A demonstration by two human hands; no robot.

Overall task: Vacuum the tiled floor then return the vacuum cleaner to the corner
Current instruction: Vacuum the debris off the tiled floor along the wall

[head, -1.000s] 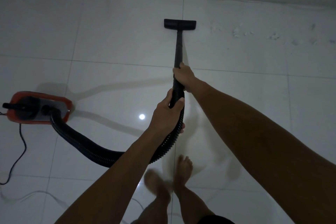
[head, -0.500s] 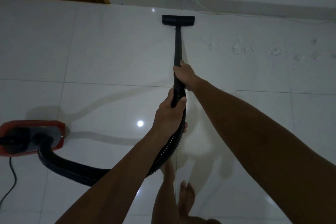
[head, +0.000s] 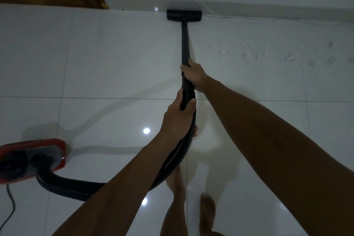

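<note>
Vacuum cleaner body (head: 28, 161), red, sits on the tiled floor (head: 115, 63) at far left; black ribbed hose (head: 172, 166) loops from it up to the wand (head: 185, 44). Floor nozzle (head: 184, 15) is flat on the tile, right against the wall base. Right hand (head: 194, 74) wrapped around the wand's lower end, left hand (head: 178, 120) just behind it, closed on the hose cuff. White debris (head: 268, 55) lies right of the wand. Bare feet (head: 207, 207) at bottom.
</note>
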